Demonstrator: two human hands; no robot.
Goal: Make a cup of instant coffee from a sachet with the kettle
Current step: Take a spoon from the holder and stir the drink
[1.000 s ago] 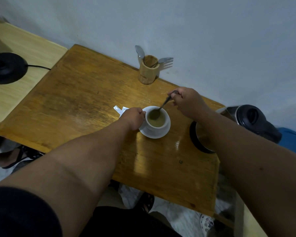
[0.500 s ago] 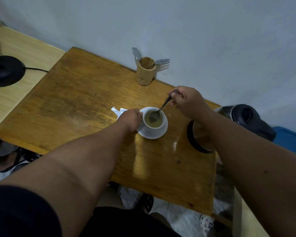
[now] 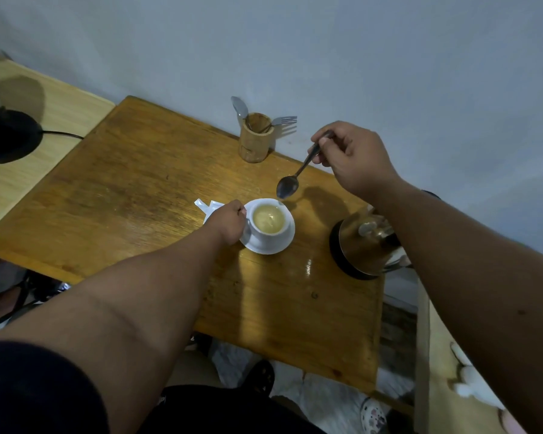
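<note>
the stirring step looks finished or nearly so. the right hand (image 3: 355,158), in the upper right of the frame, pinches the handle of a small metal teaspoon (image 3: 298,173) between its fingers (image 3: 318,150), and the spoon's bowl hangs in the air just above the far rim of the white ceramic cup (image 3: 268,222), clear of the drink. the cup sits at the centre of the frame on a white round saucer (image 3: 265,247) and holds pale brown coffee with a light foam. the left hand (image 3: 229,222) has its fingers curled at the cup's left side, where the handle would be, steadying it. behind that hand lies the torn white sachet (image 3: 206,206), flat on the wood.

what is left, as i judge it, is to put the spoon down, perhaps on the saucer or in the bamboo cutlery holder (image 3: 254,140) at the top centre, which already carries a spoon and a fork. drips from the spoon are the small risk, so it should stay over the cup or saucer on the way.

the steel kettle with a black base ring (image 3: 358,245) stands at centre right on the worn, glossy brown wooden desk (image 3: 132,198). a paler wooden desk (image 3: 22,177) at the upper left carries the round black kettle base (image 3: 7,136) and its cord. a plain grey-white wall fills the top of the frame.
</note>
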